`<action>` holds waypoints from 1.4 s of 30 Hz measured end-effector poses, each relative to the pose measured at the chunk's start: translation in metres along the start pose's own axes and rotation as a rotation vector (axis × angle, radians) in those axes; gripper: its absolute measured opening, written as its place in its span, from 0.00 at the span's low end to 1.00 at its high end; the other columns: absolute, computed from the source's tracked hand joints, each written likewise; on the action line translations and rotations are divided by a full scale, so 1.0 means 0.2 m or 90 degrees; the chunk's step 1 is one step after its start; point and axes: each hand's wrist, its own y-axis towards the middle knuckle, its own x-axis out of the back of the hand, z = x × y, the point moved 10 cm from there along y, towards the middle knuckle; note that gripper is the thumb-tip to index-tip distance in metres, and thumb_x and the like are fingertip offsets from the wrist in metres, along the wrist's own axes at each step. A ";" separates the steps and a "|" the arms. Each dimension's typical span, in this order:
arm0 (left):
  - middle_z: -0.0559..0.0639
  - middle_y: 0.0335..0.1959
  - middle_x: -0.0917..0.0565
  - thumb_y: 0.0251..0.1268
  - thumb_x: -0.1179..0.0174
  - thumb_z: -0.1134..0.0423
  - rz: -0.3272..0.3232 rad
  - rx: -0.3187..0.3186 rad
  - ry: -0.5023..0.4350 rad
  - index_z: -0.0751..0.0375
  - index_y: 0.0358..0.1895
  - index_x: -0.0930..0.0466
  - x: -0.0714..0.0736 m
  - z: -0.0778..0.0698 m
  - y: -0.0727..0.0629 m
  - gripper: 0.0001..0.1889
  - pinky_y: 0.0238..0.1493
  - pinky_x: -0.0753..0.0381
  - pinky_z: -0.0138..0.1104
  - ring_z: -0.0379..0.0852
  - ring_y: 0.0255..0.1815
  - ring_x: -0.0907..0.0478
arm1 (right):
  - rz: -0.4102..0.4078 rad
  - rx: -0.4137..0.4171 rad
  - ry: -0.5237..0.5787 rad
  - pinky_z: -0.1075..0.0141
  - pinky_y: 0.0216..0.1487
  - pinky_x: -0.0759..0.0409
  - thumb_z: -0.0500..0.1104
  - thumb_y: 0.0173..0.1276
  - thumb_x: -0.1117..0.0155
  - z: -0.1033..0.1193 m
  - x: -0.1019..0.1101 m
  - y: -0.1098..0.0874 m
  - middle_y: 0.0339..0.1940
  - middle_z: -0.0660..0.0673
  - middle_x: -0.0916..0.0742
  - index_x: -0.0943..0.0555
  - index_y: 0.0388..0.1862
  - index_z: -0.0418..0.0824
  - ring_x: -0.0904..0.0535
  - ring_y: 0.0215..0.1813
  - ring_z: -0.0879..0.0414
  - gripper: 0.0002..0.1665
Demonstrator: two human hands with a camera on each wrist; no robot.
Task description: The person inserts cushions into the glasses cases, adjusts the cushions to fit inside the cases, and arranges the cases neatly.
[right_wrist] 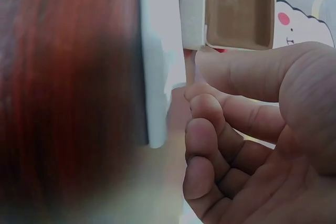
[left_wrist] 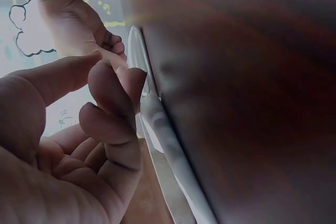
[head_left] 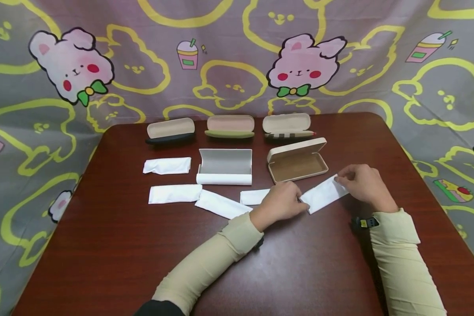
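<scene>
A folded white cloth (head_left: 323, 194) lies slanted on the table in front of an open beige glasses case (head_left: 298, 166). My left hand (head_left: 280, 202) pinches its near left end between thumb and fingertips. At the far right corner, my right hand (head_left: 361, 182) pinches the cloth between thumb and index finger, the other fingers curled below, as the right wrist view shows. Partly behind the left hand is another folded white cloth (head_left: 254, 197). A longer white cloth (head_left: 221, 205) reaches under the left forearm.
A white glasses case (head_left: 225, 179) stands open in the middle. Along the back are three more open cases: dark (head_left: 170, 138), yellow-green (head_left: 230, 134) and checked (head_left: 288, 134). At left lie two more folded white cloths, one upper (head_left: 167, 166) and one lower (head_left: 175, 194). A patterned curtain (head_left: 229, 52) hangs behind.
</scene>
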 end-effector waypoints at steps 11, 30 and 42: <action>0.39 0.09 0.45 0.57 0.28 0.51 0.019 0.069 0.032 0.51 0.06 0.38 -0.03 0.04 0.07 0.30 0.17 0.38 0.32 0.40 0.18 0.40 | -0.013 -0.023 0.013 0.59 0.27 0.25 0.41 0.66 0.30 -0.06 -0.01 0.00 0.30 0.38 0.13 0.14 0.39 0.28 0.21 0.32 0.45 0.13; 0.43 0.22 0.21 0.54 0.30 0.55 0.074 0.174 0.068 0.47 0.15 0.22 -0.07 0.08 0.09 0.14 0.21 0.25 0.40 0.40 0.28 0.24 | 0.055 -0.051 0.010 0.59 0.29 0.26 0.42 0.70 0.35 -0.06 -0.04 0.00 0.36 0.34 0.16 0.20 0.43 0.27 0.23 0.35 0.43 0.16; 0.39 0.14 0.21 0.54 0.29 0.64 -0.005 0.096 -0.249 0.53 0.24 0.21 -0.03 0.06 0.06 0.09 0.22 0.25 0.27 0.36 0.15 0.24 | 0.020 -0.030 0.033 0.59 0.29 0.25 0.42 0.71 0.34 0.01 0.05 -0.06 0.37 0.34 0.16 0.20 0.44 0.29 0.23 0.34 0.44 0.15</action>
